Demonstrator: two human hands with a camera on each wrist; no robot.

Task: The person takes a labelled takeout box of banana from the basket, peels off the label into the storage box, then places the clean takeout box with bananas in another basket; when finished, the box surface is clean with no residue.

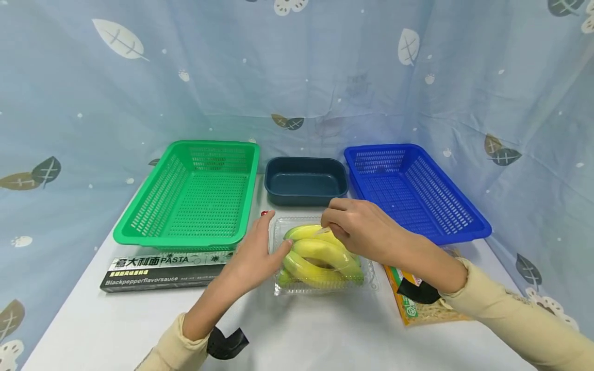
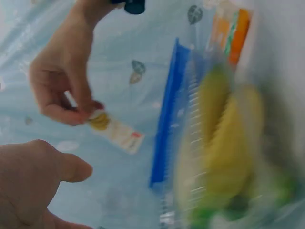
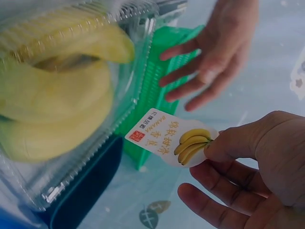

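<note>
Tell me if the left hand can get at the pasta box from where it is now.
Probably yes. The left hand rests open against the banana tray, and the pasta box lies just to its left on the table, with nothing between them.

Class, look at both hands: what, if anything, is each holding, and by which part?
The right hand pinches a banana label by its picture end. The left hand holds nothing, fingers straight beside the clear banana box.
</note>
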